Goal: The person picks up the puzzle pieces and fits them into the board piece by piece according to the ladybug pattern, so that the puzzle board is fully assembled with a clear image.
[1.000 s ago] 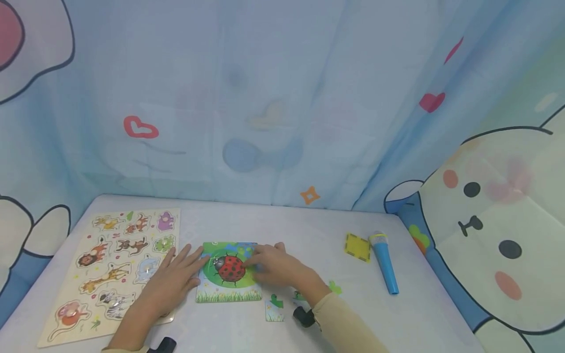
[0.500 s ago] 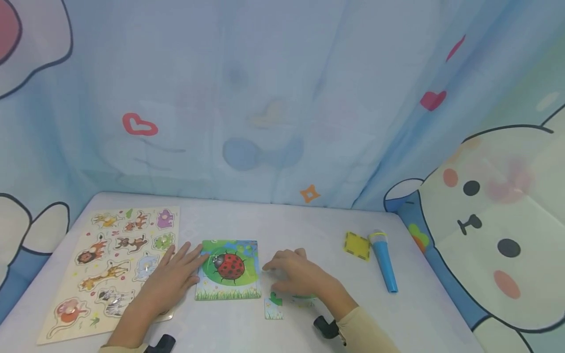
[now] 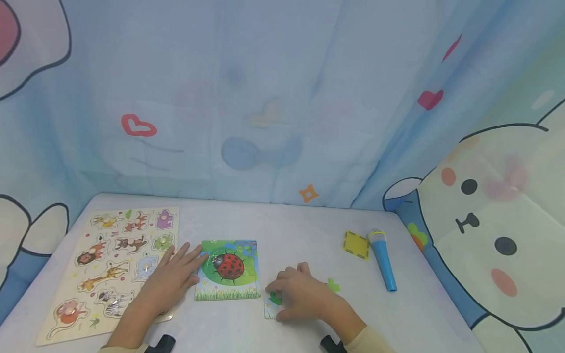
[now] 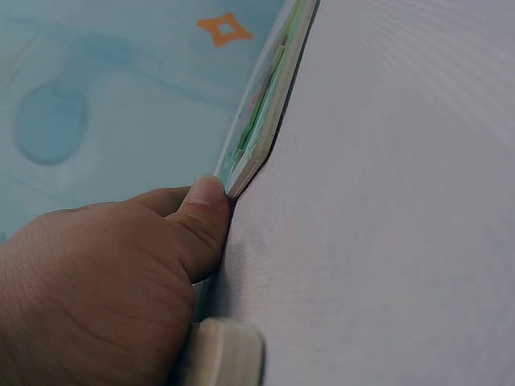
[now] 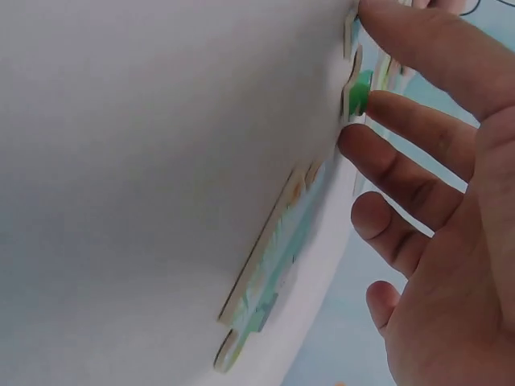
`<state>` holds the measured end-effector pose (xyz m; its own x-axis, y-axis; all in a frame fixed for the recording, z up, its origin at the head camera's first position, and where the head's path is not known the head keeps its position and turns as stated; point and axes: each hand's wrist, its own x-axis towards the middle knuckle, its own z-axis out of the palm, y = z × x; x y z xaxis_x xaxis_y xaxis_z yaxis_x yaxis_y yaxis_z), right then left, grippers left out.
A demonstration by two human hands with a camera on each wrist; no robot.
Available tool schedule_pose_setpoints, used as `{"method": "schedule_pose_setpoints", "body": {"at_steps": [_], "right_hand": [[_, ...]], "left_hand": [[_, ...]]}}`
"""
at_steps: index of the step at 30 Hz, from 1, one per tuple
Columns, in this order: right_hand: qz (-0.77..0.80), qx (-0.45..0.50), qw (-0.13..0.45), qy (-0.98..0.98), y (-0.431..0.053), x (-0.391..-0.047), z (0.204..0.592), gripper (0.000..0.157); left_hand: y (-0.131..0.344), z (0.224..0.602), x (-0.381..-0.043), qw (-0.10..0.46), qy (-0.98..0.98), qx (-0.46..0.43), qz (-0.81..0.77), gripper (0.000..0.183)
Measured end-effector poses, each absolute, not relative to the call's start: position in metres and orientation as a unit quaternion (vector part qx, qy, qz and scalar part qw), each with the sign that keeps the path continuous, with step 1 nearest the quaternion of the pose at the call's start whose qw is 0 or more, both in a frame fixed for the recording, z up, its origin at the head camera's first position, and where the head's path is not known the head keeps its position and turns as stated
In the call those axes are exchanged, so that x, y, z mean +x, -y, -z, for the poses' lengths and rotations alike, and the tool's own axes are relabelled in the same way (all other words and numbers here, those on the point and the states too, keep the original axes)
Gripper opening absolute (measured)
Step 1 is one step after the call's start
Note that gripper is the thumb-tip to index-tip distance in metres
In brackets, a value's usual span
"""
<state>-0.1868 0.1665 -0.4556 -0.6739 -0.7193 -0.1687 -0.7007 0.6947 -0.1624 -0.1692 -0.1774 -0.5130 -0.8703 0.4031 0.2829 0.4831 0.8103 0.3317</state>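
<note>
A square ladybug jigsaw puzzle [image 3: 228, 269] lies flat in the middle of the head view. My left hand [image 3: 169, 279] stretches its fingers to the puzzle's left side; in the left wrist view the thumb [image 4: 208, 197] touches the board's corner. Right of the puzzle, my right hand [image 3: 304, 296] hovers low over a loose jigsaw piece [image 3: 270, 309], with thumb and forefinger at its edges. The right wrist view shows that piece's green part [image 5: 360, 95] by a fingertip, the piece still on the table. Other loose pieces [image 5: 269, 269] lie under the palm, mostly hidden from the head.
On the left lies a wooden animal peg puzzle [image 3: 110, 269], partly under the left forearm. A yellow square tile [image 3: 356, 245] and a blue toy microphone [image 3: 384, 262] lie at right. A green piece tip [image 3: 333, 285] shows behind the right wrist. Printed curtains [image 3: 265, 98] hang behind.
My right hand has left the ladybug puzzle's right edge and moved right and nearer, down to the loose jigsaw piece. The left hand has stayed in place.
</note>
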Motion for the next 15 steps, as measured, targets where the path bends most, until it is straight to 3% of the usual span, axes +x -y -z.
{"method": "schedule_pose_setpoints", "body": {"at_steps": [15], "right_hand": [[0.039, -0.398, 0.124, -0.908, -0.1623, -0.1891, 0.4563, 0.039]], "left_hand": [[0.179, 0.5186, -0.172, 0.097, 0.948, -0.233, 0.196, 0.051]]}}
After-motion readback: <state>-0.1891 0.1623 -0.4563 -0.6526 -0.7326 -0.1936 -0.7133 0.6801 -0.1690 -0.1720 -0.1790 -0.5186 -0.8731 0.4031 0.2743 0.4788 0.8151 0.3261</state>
